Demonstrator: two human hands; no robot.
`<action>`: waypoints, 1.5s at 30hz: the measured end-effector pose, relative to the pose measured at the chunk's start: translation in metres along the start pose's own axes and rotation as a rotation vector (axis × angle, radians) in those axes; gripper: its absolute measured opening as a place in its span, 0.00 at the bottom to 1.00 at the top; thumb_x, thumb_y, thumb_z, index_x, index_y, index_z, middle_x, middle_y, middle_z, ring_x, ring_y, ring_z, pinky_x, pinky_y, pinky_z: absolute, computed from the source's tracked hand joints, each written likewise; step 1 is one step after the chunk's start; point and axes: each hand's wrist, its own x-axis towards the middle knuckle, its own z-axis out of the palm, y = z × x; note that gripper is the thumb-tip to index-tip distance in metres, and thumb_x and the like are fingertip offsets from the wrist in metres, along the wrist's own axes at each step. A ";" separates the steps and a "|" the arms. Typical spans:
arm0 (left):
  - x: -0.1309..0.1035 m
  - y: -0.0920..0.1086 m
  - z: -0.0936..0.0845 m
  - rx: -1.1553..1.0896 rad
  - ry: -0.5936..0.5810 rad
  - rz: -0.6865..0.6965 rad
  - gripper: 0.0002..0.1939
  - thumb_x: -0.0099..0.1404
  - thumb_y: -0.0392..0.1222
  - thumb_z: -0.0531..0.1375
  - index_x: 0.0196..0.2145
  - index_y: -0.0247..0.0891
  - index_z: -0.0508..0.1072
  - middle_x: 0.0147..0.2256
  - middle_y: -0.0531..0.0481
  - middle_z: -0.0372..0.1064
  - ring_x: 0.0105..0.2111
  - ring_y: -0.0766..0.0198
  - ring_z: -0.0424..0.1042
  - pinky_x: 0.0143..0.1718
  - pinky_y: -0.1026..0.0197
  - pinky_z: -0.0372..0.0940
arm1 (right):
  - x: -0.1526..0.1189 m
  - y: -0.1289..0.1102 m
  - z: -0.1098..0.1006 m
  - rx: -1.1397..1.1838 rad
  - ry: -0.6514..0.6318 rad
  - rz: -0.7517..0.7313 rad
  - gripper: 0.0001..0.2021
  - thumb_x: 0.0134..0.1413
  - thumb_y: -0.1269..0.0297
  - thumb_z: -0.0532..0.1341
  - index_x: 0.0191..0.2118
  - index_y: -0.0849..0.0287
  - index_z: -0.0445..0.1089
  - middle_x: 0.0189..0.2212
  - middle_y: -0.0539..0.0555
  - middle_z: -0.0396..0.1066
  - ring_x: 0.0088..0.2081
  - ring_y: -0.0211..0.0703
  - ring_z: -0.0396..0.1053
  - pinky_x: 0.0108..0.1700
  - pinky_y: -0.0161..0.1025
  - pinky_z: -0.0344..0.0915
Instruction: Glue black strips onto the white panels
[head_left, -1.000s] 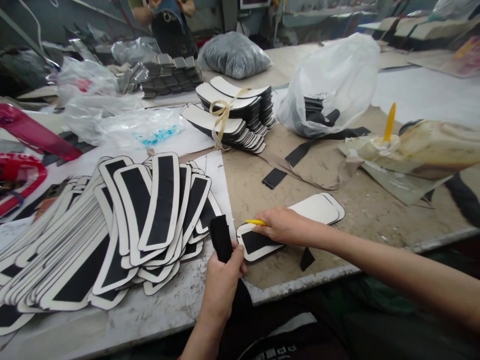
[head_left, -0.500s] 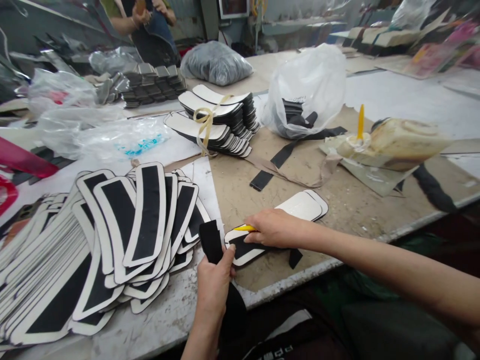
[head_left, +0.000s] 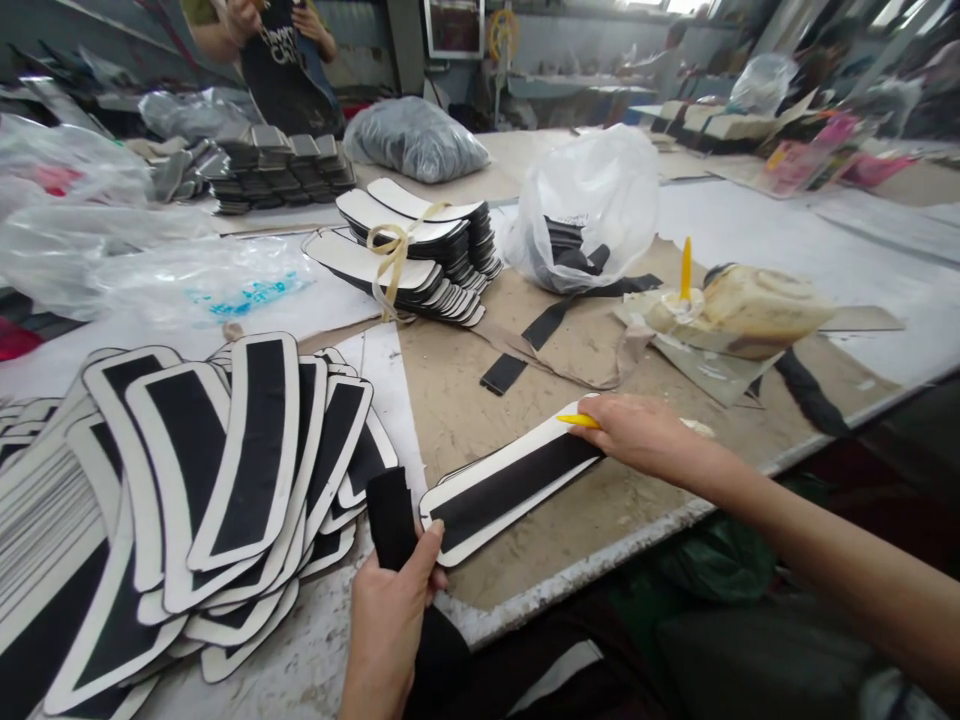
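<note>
In front of me lies a long, slightly curved white-edged panel with a black strip along its middle. My left hand is closed on a folded band of black fabric, its thumb at the panel's left end. My right hand is closed at the panel's right end, with a pointed yellow plastic stick poking out of its fingers. The fingertips there touch the strip's end; the hand partly hides that corner.
Strip-covered panels pile up at left. Behind stands a tied bundle of white panels. A plastic bag holds black pieces. At right is a stained glue container with another yellow stick. A co-worker stands at the back left.
My right hand has moved right along the panel to its far end, and the black strip now lies along the whole length. My left hand stays at the left end; the view has shifted.
</note>
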 end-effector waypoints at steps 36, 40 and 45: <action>-0.009 0.007 -0.007 -0.034 0.052 -0.007 0.27 0.39 0.56 0.70 0.30 0.33 0.70 0.13 0.54 0.63 0.16 0.66 0.58 0.18 0.65 0.51 | -0.017 0.038 0.022 0.291 0.370 0.047 0.14 0.62 0.56 0.48 0.32 0.58 0.64 0.31 0.55 0.68 0.34 0.43 0.66 0.36 0.36 0.58; -0.015 0.014 -0.010 -0.073 0.074 -0.005 0.26 0.38 0.53 0.71 0.30 0.32 0.70 0.13 0.54 0.63 0.16 0.66 0.58 0.18 0.64 0.51 | -0.021 0.038 0.016 0.636 0.284 0.048 0.19 0.58 0.49 0.48 0.27 0.58 0.61 0.22 0.49 0.61 0.25 0.39 0.60 0.29 0.35 0.56; -0.024 0.015 -0.014 -0.068 0.051 0.021 0.26 0.37 0.54 0.70 0.28 0.33 0.70 0.12 0.54 0.62 0.15 0.66 0.57 0.18 0.64 0.52 | -0.032 0.031 0.006 1.224 -0.014 0.125 0.20 0.47 0.45 0.59 0.30 0.60 0.61 0.18 0.43 0.52 0.18 0.32 0.51 0.19 0.31 0.46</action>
